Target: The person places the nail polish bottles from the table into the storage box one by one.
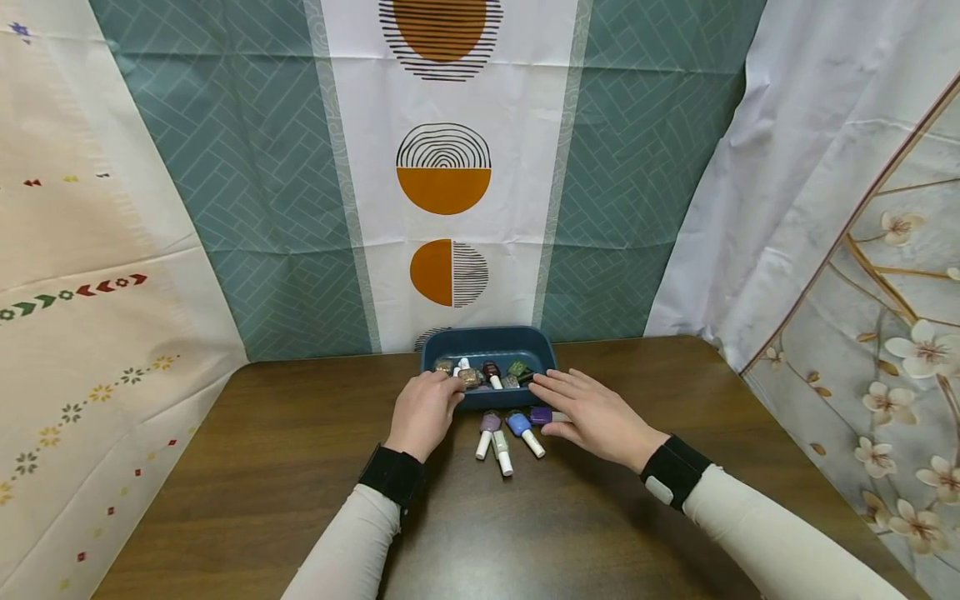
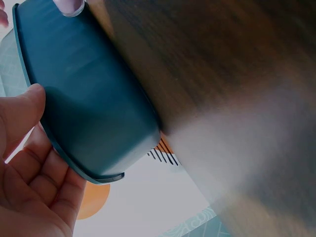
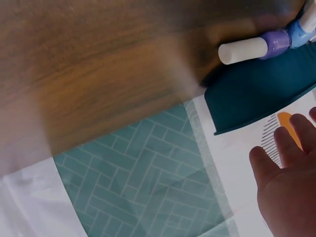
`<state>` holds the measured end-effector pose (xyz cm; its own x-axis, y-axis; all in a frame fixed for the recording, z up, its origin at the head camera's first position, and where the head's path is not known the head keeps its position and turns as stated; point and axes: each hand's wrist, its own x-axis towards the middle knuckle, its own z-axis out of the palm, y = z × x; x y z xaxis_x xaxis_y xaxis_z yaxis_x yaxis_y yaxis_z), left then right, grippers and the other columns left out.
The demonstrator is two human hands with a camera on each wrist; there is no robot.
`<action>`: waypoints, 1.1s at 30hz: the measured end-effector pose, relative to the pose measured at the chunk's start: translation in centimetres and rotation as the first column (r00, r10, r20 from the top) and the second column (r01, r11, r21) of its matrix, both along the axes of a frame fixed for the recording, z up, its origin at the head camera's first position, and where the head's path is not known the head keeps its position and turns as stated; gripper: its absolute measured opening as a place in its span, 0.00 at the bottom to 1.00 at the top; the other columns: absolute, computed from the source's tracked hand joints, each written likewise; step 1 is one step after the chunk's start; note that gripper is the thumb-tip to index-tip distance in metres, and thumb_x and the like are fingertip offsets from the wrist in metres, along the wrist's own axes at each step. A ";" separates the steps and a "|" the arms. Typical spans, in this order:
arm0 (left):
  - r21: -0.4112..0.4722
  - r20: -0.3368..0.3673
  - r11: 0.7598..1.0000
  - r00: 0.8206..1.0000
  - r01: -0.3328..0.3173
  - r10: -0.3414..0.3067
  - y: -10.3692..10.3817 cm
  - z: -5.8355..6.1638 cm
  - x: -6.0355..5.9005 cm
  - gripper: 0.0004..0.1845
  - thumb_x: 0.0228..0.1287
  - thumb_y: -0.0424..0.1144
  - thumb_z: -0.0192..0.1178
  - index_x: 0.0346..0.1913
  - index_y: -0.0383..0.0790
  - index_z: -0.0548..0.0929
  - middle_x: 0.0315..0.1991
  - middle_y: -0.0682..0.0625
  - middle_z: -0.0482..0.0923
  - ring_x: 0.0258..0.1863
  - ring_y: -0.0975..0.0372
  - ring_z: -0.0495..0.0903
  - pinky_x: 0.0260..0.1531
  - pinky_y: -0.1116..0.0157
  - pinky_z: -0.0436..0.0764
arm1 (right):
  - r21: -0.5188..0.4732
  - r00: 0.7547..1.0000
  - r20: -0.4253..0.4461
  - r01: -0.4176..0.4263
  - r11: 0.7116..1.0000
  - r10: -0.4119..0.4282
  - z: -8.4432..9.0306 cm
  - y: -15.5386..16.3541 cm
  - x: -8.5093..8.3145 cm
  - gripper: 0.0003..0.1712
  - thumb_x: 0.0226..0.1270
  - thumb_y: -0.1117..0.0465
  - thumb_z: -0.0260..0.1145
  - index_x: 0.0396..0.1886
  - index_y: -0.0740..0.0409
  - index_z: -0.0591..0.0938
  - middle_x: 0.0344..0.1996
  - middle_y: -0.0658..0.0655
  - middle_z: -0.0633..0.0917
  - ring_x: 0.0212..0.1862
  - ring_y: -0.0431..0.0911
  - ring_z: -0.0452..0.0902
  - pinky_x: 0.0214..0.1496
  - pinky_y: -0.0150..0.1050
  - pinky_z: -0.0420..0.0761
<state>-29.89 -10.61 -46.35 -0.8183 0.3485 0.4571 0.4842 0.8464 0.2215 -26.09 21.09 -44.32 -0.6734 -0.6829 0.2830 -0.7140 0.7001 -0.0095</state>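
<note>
Gripping the blue bin (image 1: 487,340) by its near-left rim, the left hand (image 1: 424,414) curls its fingers; the right hand's (image 1: 592,418) extend, holding nothing, over the right end. Bottles (image 1: 491,372) lie inside, four others (image 1: 518,424) on the counter (image 1: 300,467) in front.

You can read no text, brand or number in 3 views; bottles (image 1: 517,424), lower center of head view, too small.

The head view is evenly bright and fairly crisp, with soft glare on the near bench (image 1: 468,546) and faint shadows beside the sleeves (image 1: 780,533). Both wrist views are dimmer and softer, pale haze veiling the dark blue bin's (image 2: 98,108) surroundings.
</note>
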 end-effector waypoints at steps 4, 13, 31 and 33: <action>0.004 0.001 1.000 1.000 0.003 -0.003 0.0 0.0 0.0 0.05 0.72 0.37 0.76 0.47 0.43 0.95 0.40 0.50 0.90 0.40 0.54 0.84 0.51 0.53 0.85 | -0.009 1.000 -0.004 0.006 1.000 -0.006 -0.4 0.2 0.5 0.39 0.80 0.43 0.72 0.81 0.58 0.76 0.80 0.57 0.75 0.82 0.55 0.68 0.84 0.58 0.62; 0.001 0.004 1.000 1.000 0.002 -0.002 0.0 0.0 0.0 0.04 0.73 0.37 0.76 0.47 0.43 0.95 0.39 0.49 0.90 0.40 0.53 0.84 0.51 0.52 0.85 | -0.045 0.999 -0.025 -0.022 0.999 0.021 -1.2 0.5 1.5 0.37 0.75 0.48 0.77 0.76 0.61 0.81 0.72 0.58 0.83 0.75 0.57 0.78 0.79 0.60 0.70; 0.009 -0.009 1.000 1.000 0.009 -0.009 0.0 0.1 0.1 0.05 0.73 0.37 0.76 0.47 0.43 0.95 0.39 0.50 0.90 0.41 0.53 0.85 0.51 0.52 0.85 | -0.022 0.994 -0.074 0.074 0.997 -0.076 -1.8 0.9 0.9 0.29 0.70 0.54 0.83 0.67 0.60 0.88 0.62 0.57 0.90 0.63 0.52 0.87 0.69 0.53 0.83; 0.007 -0.008 1.000 1.000 0.009 -0.008 0.0 0.1 0.1 0.05 0.73 0.37 0.76 0.47 0.43 0.95 0.39 0.50 0.90 0.41 0.53 0.84 0.51 0.52 0.85 | -0.026 0.992 -0.080 0.097 0.995 -0.099 -1.9 0.9 0.7 0.28 0.68 0.55 0.84 0.65 0.59 0.89 0.59 0.56 0.91 0.60 0.51 0.88 0.66 0.52 0.85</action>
